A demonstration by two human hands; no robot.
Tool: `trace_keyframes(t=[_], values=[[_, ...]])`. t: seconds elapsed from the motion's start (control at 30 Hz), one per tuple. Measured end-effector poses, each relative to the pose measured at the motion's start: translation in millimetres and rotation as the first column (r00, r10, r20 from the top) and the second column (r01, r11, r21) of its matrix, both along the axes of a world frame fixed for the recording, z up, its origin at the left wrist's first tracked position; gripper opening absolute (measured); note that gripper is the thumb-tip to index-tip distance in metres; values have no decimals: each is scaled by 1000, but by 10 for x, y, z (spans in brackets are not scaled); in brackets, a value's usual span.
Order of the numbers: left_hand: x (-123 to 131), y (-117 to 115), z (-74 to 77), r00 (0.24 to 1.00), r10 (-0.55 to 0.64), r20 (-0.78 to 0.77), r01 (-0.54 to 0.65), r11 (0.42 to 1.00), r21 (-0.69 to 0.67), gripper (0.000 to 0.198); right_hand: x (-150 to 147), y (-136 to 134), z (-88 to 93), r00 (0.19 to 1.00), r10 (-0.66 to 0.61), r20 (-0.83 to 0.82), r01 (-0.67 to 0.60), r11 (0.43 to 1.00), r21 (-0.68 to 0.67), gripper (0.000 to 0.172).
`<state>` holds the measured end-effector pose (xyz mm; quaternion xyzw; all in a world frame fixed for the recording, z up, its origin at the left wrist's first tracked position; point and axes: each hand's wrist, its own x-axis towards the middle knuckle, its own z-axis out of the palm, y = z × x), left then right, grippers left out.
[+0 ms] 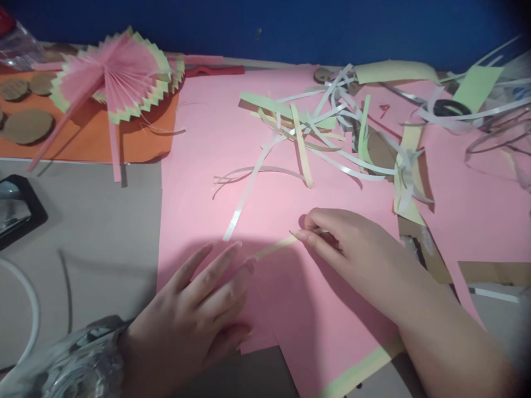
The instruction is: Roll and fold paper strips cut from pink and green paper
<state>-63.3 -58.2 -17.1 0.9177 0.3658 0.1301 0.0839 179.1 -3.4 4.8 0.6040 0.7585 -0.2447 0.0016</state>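
Between my two hands, a narrow pale yellow paper strip (pixel 274 249) runs low over the pink paper (pixel 207 138). My right hand (pixel 352 243) pinches the strip's right part between thumb and fingers. My left hand (pixel 203 304) has its fingers apart and stretched out. Its index fingertip is at the strip's left end; whether it presses on the strip is hard to tell. A shiny white strip (pixel 249 196) ends just beyond the left fingertips. Behind the hands lies a loose tangle of white, yellow and green strips (pixel 309 121).
At the back left, a pleated pink paper fan (pixel 124 77) with green-yellow edges rests on orange paper (pixel 141 146), beside cardboard discs (pixel 29 126). A black-edged object (pixel 20 210) sits at far left. Cardboard (pixel 493 272) and scraps lie right. A blue wall (pixel 265 27) stands behind.
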Motion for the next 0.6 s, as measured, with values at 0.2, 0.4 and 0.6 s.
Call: trace_keyframes(t=[0.2, 0.4, 0.6], values=[[-6, 16, -3, 999, -18, 32, 19, 1000, -24, 33, 1, -13, 12, 1000, -25, -19, 25, 1000, -7, 33], [3, 71, 0, 995, -89, -35, 87, 995, -45, 72, -11, -3, 16, 999, 8, -43, -7, 1000, 24, 32], [168, 151, 43, 991, -10, -136, -1, 997, -82, 85, -19, -8, 24, 998, 29, -59, -26, 998, 54, 30]])
